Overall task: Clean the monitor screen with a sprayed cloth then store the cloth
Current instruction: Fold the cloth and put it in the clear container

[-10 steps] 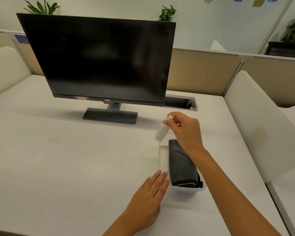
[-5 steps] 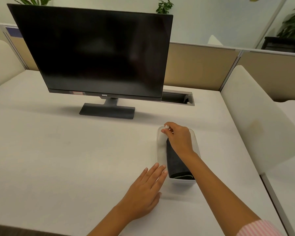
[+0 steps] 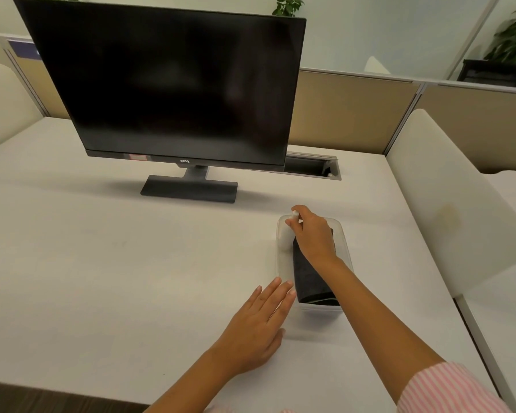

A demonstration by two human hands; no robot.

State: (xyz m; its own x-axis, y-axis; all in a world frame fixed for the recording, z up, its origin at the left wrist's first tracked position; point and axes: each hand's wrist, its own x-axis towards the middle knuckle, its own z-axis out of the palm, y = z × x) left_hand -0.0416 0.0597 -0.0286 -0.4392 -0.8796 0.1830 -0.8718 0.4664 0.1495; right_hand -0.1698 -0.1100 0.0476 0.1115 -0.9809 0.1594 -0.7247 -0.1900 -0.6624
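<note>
Head view: right hand point(image 3: 313, 235) pinching small white spray bottle point(image 3: 287, 236) at its cap, inside clear container point(image 3: 344, 245). Rolled dark cloth point(image 3: 310, 278) just below that grip, same container. Left hand point(image 3: 256, 326) flat, fingers spread, holding nothing, fingertips touching container's near-left corner. Monitor point(image 3: 173, 84) well beyond.

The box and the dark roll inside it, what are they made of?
The box looks like clear, slightly frosted plastic: the table shows through its walls. The dark roll looks like soft matte cloth, with folded layers showing at its near end.
</note>
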